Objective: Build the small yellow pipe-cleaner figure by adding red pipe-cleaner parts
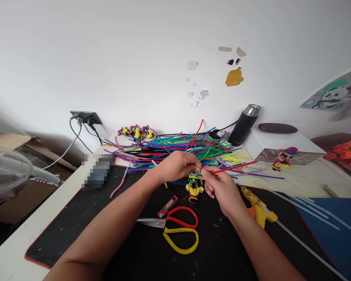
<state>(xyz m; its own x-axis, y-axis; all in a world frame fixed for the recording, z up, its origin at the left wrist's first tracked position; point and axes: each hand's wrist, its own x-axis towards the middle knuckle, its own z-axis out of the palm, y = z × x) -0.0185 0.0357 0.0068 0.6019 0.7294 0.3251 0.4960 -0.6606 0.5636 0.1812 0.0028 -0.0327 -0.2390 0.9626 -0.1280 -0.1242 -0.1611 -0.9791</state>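
Both hands, left hand [175, 166] and right hand [220, 187], pinch a thin red pipe cleaner [235, 167]; its straight length juts rightward past the right grip.

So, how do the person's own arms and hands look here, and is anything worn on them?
Both forearms are bare, with no sleeves in view. The left hand and the right hand wear no gloves, and no watch, bracelet or ring is visible on them. No markings can be seen. The upper arms lie outside the picture.

Both my hands meet at centre, fingertips pinched

My left hand [175, 166] curls knuckles-up; my right hand [222, 189] angles inward, fingers closed; both forearms are bare and converging.
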